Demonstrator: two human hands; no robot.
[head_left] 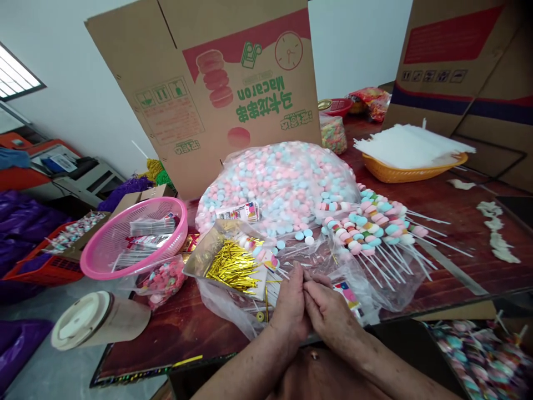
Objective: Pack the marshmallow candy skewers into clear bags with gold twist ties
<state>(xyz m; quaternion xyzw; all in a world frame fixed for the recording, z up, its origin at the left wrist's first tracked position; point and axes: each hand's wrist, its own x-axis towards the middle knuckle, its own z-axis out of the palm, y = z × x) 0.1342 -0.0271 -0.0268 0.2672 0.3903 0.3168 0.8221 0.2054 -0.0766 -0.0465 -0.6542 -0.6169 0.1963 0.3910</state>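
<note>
My left hand (pixel 291 304) and my right hand (pixel 333 312) are pressed together at the table's front edge. Their fingers are curled inward, and anything between them is hidden. Just left of them, a carton holds gold twist ties (pixel 233 266). White sticks (pixel 272 290) lie between this carton and my left hand. Under and around my hands spreads clear plastic film (pixel 366 294). Beside my right hand is a small printed packet (pixel 348 294). Further right lie several marshmallow skewers (pixel 375 228), their sticks pointing toward the front right.
Behind sits a big bag of pink and blue marshmallows (pixel 270 172) before a cardboard box (pixel 200 83). A pink basket (pixel 94 261) and a lidded paper cup (pixel 125 318) stand left. An orange basket (pixel 400 173) holds white sticks. Wrapped skewers (pixel 483 355) fill a box below right.
</note>
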